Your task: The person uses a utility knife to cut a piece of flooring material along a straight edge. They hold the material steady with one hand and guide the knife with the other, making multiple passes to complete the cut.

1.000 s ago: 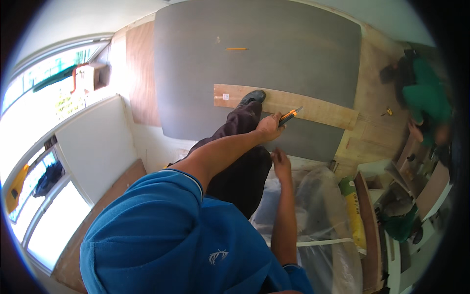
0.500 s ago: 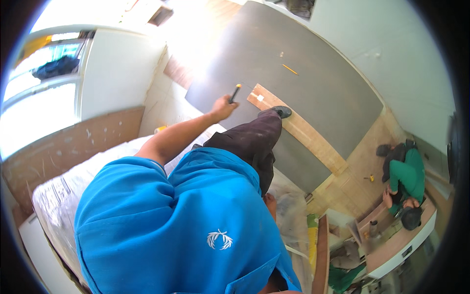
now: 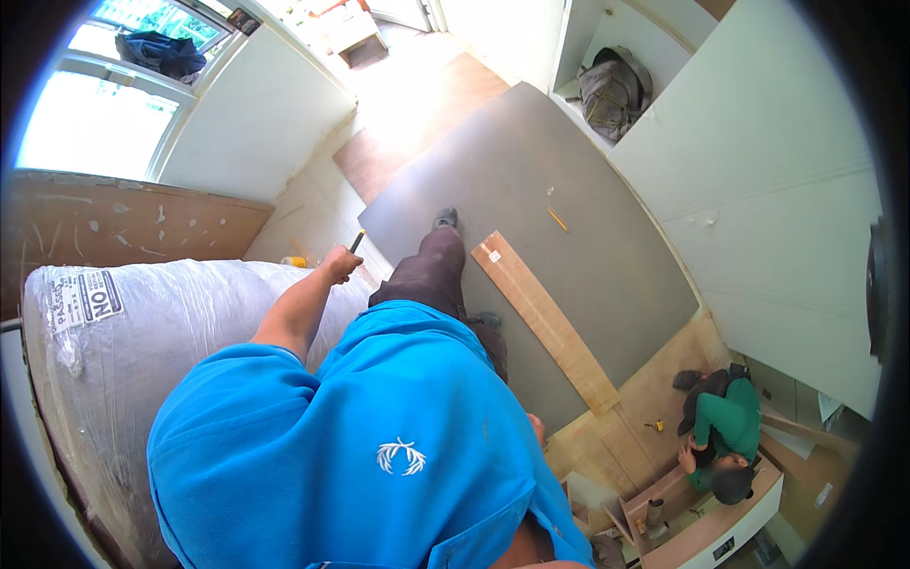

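My left hand (image 3: 340, 265) is closed around a slim black tool with a yellow tip (image 3: 357, 240), held out past the plastic-wrapped bundle; its exact kind is too small to make out. My right hand (image 3: 537, 430) shows only as a bit of skin beside my blue shirt, its fingers hidden. Below me lies a large grey sheet (image 3: 607, 237) with my dark shoe (image 3: 445, 219) on it. A long wooden plank (image 3: 545, 318) rests across that sheet to the right of my legs. Farther over, a yellow pencil-like stick (image 3: 557, 219) lies on the sheet.
At left stands a plastic-wrapped bundle (image 3: 190, 313). A person in green (image 3: 725, 427) crouches at lower right by a wooden drawer unit (image 3: 701, 531). A small yellow tool (image 3: 654, 426) lies on the floor nearby. A backpack (image 3: 614, 93) sits in an open cabinet at the back.
My view has shifted, bringing the backpack and more of the window into sight. My foot has moved off the plank onto the grey sheet. My left hand, still holding the tool, is farther left.
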Demonstrator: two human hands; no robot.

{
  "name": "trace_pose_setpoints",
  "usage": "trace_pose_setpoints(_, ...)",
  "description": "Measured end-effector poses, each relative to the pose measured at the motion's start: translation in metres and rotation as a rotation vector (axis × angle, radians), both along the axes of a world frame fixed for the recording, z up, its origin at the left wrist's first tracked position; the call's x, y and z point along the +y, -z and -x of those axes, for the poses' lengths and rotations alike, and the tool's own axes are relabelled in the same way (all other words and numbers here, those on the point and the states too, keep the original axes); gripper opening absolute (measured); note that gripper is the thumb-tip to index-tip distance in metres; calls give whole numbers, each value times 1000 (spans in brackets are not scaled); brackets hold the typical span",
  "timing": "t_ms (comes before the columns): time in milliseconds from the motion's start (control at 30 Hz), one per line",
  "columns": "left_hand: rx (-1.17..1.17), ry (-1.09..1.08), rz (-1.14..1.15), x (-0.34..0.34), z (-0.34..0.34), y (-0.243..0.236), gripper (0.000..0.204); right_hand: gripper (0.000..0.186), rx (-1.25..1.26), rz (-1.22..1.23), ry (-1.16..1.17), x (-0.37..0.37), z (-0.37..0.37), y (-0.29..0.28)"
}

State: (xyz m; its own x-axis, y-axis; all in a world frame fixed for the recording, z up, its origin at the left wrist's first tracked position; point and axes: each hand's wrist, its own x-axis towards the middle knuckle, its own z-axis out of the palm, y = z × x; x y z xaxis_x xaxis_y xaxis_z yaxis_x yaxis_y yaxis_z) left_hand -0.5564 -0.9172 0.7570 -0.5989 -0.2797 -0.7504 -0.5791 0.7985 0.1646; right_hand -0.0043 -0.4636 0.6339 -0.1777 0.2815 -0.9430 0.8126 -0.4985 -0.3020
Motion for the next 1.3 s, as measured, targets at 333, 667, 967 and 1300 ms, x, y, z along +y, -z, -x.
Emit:
trace_pose_setpoints(333, 84, -363, -275, -76, 130, 6, 32, 31, -153, -206, -497, 92, 246, 37)
trace_pose_setpoints(667, -25, -299, -347, -106, 553, 123, 25, 50, -68, -332, -251, 7, 563, -56)
trace_pose_setpoints(967, -67, 233, -673, 130, 786, 33, 36, 32, 13, -20, -607, -91, 760, -64)
trace_pose_setpoints(1300, 246, 565, -471, 84, 1105, -29, 37, 39, 60, -84, -603, -130, 1051, 20)
